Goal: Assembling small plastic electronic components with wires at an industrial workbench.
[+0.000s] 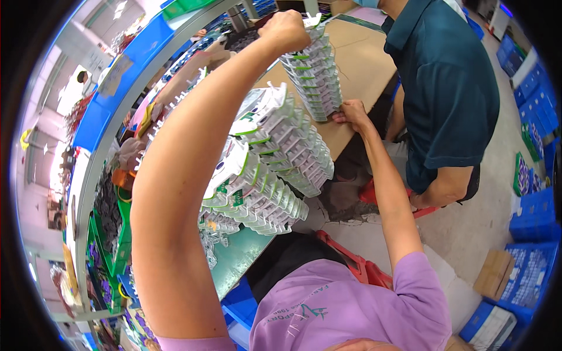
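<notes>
3 white-and-green stacks (pixel 257 193); left hand (pixel 285 32), arm raised, curls atop the far stack (pixel 313 79), right hand (pixel 355 114) at its base; cannot tell either grip

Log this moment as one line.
left hand: at top of white-green stack | right hand: at its base | nearby: tan tabletop, more stacks, co-worker

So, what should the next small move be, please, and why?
Perhaps slide the tall stack of white plastic parts slightly inward: the left hand is at its top, the right hand at its base, near the edge of the tan tabletop.
</notes>
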Demonstrator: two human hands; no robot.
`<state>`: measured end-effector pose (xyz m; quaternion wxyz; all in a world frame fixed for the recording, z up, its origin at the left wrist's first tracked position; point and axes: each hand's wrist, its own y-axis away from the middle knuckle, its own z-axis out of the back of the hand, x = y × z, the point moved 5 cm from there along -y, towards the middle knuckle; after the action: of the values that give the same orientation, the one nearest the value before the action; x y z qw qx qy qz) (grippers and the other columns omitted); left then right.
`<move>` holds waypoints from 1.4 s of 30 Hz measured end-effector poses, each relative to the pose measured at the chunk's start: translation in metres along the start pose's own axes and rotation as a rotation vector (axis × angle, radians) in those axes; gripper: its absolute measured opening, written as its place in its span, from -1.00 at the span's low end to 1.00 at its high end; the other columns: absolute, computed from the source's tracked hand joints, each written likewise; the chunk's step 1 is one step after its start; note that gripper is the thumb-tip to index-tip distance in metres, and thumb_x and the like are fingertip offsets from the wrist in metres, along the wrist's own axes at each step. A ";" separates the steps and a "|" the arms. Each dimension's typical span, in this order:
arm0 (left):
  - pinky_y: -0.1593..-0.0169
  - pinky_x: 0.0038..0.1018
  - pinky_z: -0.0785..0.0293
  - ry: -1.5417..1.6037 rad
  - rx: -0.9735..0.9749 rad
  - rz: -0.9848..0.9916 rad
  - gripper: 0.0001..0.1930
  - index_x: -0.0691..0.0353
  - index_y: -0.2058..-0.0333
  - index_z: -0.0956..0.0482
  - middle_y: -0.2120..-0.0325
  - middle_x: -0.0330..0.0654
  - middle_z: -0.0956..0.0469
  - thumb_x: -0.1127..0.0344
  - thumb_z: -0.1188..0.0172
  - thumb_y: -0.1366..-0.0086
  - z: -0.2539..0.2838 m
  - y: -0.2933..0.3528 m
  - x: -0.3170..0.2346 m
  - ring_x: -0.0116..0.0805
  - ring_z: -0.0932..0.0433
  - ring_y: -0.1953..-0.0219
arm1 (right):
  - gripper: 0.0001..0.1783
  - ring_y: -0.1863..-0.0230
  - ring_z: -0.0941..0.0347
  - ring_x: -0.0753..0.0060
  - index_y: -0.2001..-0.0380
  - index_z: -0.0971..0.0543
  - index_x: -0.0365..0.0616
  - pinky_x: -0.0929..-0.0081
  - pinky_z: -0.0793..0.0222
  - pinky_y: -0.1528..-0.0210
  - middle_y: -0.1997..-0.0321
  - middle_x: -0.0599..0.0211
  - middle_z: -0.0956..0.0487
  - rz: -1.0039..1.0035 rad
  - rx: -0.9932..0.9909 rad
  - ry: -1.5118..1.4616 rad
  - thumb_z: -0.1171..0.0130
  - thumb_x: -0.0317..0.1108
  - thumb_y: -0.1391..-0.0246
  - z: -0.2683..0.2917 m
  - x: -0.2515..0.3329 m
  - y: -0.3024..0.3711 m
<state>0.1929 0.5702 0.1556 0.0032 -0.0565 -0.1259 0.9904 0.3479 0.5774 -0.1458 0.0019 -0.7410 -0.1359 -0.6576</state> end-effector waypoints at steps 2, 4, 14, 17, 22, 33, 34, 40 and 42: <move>-0.08 -0.23 -0.49 0.029 0.053 0.014 -0.56 0.08 0.04 -0.61 0.06 -0.05 -0.60 0.31 -0.28 -0.01 -0.011 -0.009 0.012 -0.09 -0.56 -0.04 | -0.81 0.60 -0.57 0.35 0.40 -0.56 -0.41 0.46 -0.57 0.53 0.48 0.05 -0.62 -0.033 -0.002 0.024 0.01 -0.50 -0.14 0.001 -0.008 -0.010; -0.08 -0.27 -0.49 0.045 0.017 0.029 -0.54 0.00 0.02 -0.61 0.05 -0.06 -0.59 0.32 -0.27 -0.01 -0.017 -0.015 0.032 -0.08 -0.56 -0.04 | -0.82 0.61 -0.57 0.33 0.43 -0.55 -0.43 0.44 -0.58 0.56 0.49 0.03 -0.61 -0.039 0.020 0.035 0.01 -0.52 -0.14 -0.008 -0.003 -0.012; -0.09 -0.28 -0.47 0.118 0.017 0.024 -0.57 0.18 0.08 -0.64 0.05 0.03 -0.58 0.25 -0.26 0.00 -0.019 -0.021 0.030 -0.06 -0.57 -0.02 | -0.77 0.65 -0.58 0.43 0.41 -0.64 -0.34 0.48 -0.50 0.57 0.63 0.19 -0.61 0.356 -0.313 0.746 -0.14 -0.36 -0.10 0.011 0.086 0.032; -0.08 -0.30 -0.48 0.116 0.012 0.018 -0.58 0.15 0.08 -0.64 0.06 0.01 -0.59 0.25 -0.26 -0.01 -0.016 -0.017 0.025 -0.09 -0.58 -0.02 | -0.74 0.65 -0.58 0.43 0.44 -0.64 -0.35 0.52 -0.52 0.54 0.64 0.21 -0.60 0.518 -0.310 0.413 -0.13 -0.33 -0.08 -0.027 0.139 0.065; -0.06 -0.32 -0.50 0.125 -0.009 -0.010 -0.60 0.17 0.10 -0.65 0.08 0.00 -0.61 0.24 -0.27 -0.02 -0.015 -0.013 0.016 -0.10 -0.59 0.00 | -0.66 0.62 -0.58 0.43 0.50 -0.63 -0.36 0.52 -0.54 0.57 0.63 0.21 -0.60 0.324 -0.249 0.423 -0.15 -0.23 -0.06 -0.031 0.149 0.039; -0.05 -0.28 -0.50 0.152 -0.050 0.036 -0.53 0.21 0.06 -0.59 0.09 0.02 -0.61 0.23 -0.33 0.01 -0.016 -0.016 0.023 -0.09 -0.59 0.01 | -0.70 0.64 -0.58 0.38 0.51 -0.61 -0.42 0.50 -0.54 0.62 0.59 0.13 -0.61 0.222 -0.126 0.333 -0.15 -0.31 -0.03 -0.041 0.144 0.014; -0.05 -0.28 -0.50 0.182 -0.088 0.056 -0.50 0.24 0.03 -0.55 0.09 0.03 -0.60 0.23 -0.32 0.00 -0.014 -0.014 0.024 -0.09 -0.59 0.01 | -0.73 0.64 -0.58 0.38 0.50 -0.61 -0.42 0.51 -0.54 0.62 0.58 0.13 -0.61 0.214 -0.143 0.327 -0.15 -0.35 -0.03 -0.041 0.144 0.013; -0.07 -0.21 -0.44 0.282 -0.017 -0.014 -0.41 0.22 -0.06 -0.38 0.02 0.12 -0.52 0.19 -0.32 -0.04 0.004 -0.003 0.023 0.06 -0.50 -0.06 | -0.77 0.64 -0.58 0.37 0.51 -0.59 -0.45 0.51 -0.54 0.63 0.56 0.09 -0.62 0.226 -0.217 0.197 -0.09 -0.43 -0.01 -0.042 0.139 0.006; -0.07 -0.23 -0.44 0.289 -0.026 -0.062 -0.44 0.23 -0.03 -0.41 0.03 0.12 -0.53 0.20 -0.31 -0.04 0.006 -0.003 0.021 0.05 -0.50 -0.06 | -0.77 0.64 -0.58 0.37 0.51 -0.59 -0.45 0.51 -0.54 0.63 0.56 0.08 -0.62 0.233 -0.229 0.176 -0.09 -0.43 -0.01 -0.041 0.140 0.006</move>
<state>0.1715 0.5719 0.1601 0.0511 -0.1946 -0.1385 0.9697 0.3228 0.5915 -0.0029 0.0055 -0.6866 0.0275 -0.7265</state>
